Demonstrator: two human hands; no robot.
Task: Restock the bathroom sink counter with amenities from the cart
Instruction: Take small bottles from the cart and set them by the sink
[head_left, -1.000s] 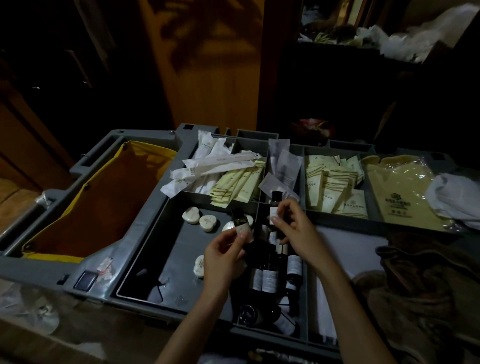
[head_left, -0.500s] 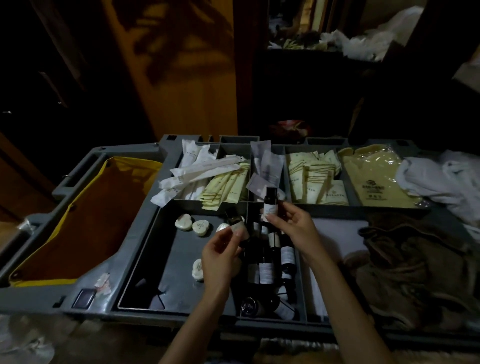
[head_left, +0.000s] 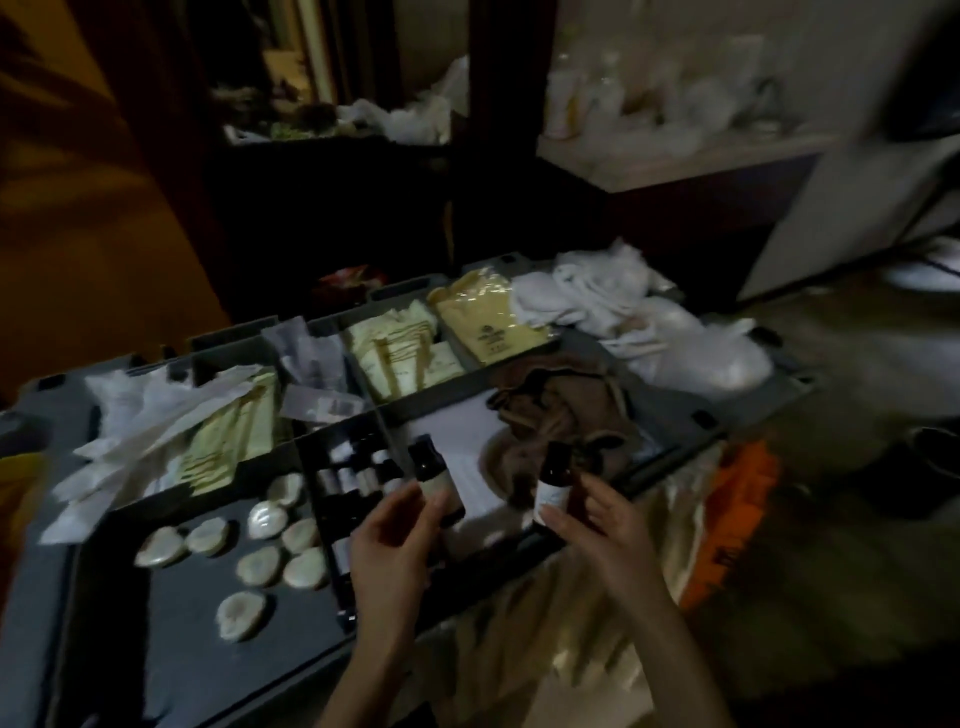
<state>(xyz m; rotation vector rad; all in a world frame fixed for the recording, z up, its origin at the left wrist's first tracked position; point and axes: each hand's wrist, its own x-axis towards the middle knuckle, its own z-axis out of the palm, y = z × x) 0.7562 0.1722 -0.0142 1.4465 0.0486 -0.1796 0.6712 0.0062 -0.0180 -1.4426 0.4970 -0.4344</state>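
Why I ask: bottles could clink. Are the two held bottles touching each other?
Apart. The head view shows a plain gap between the left bottle and the right bottle.

Dim room, warm orange-brown wooden wall (head_left: 78, 208) at left, dark recess (head_left: 332, 208) behind centre, pale shelf (head_left: 675, 161) upper right carrying blurred white items, white panel (head_left: 831, 208) far right, edges blurred.

bottles (head_left: 430, 467) lifted off cart (head_left: 197, 665), hands (head_left: 395, 545) shifted right
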